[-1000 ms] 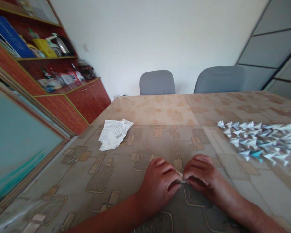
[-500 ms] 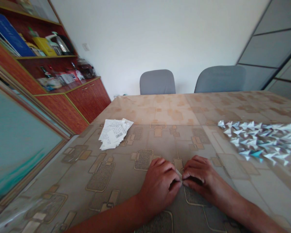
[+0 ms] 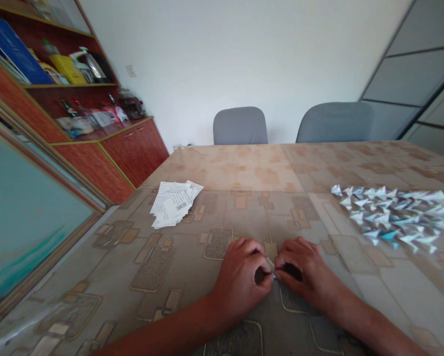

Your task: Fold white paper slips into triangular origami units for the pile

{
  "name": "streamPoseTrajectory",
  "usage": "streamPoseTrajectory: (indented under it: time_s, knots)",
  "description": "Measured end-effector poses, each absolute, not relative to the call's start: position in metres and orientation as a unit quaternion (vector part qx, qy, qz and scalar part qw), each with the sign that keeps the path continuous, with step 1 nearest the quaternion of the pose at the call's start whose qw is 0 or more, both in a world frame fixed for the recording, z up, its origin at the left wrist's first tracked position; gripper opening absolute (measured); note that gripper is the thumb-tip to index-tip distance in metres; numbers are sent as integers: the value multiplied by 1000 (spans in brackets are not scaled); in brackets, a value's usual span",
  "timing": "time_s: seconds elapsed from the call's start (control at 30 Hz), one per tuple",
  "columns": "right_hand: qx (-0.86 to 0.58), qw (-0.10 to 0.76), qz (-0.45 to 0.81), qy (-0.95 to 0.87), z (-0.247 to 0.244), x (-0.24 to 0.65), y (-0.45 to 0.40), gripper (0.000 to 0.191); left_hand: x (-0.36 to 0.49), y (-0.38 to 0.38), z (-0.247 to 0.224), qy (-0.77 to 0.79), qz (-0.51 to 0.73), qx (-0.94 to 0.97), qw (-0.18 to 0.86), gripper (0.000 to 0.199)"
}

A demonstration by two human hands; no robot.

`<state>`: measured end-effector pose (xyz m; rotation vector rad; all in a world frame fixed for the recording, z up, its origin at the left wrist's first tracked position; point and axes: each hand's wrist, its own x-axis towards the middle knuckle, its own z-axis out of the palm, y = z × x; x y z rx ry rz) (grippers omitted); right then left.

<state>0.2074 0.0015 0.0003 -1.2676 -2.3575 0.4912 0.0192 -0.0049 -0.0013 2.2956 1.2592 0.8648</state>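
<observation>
My left hand (image 3: 244,269) and my right hand (image 3: 305,269) meet low over the table, fingertips almost touching. Between them is a small piece of folded paper (image 3: 271,267), pinched from both sides by thumbs and fingers. Most of the paper is hidden behind the fingers, so its shape cannot be made out. A loose pile of printed paper pieces (image 3: 172,202) lies to the left, beyond my left hand. Over on the right, past my right hand, several small folded paper figures (image 3: 392,212) with pointed tips stand in rows; one is partly turquoise.
The patterned cloth on the table (image 3: 151,306) spreads under everything. Two grey chairs (image 3: 240,125) stand at its far edge, before a white wall. At the left are a reddish wooden cabinet (image 3: 129,158) with shelves and a kettle (image 3: 95,66).
Both hands have shifted very slightly left together, and the gap inside the curled right fingers looks wider. The paper stays pinched between them. Pile and figures lie as before.
</observation>
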Motion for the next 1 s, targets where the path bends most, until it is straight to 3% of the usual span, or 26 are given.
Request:
streamPoseTrajectory:
  time_s: [0.57,0.73,1.0]
  knots:
    - [-519,180,181,-816,-1,202,5,10,18,-5,-2,447,284,831,172,15]
    - [-506,191,203,-817,-7,207,11,12,14,-7,-5,367,296,876,102,2]
    - [-476,217,195,-830,-12,209,11,15,17,-3,-13,330,295,897,-24,15]
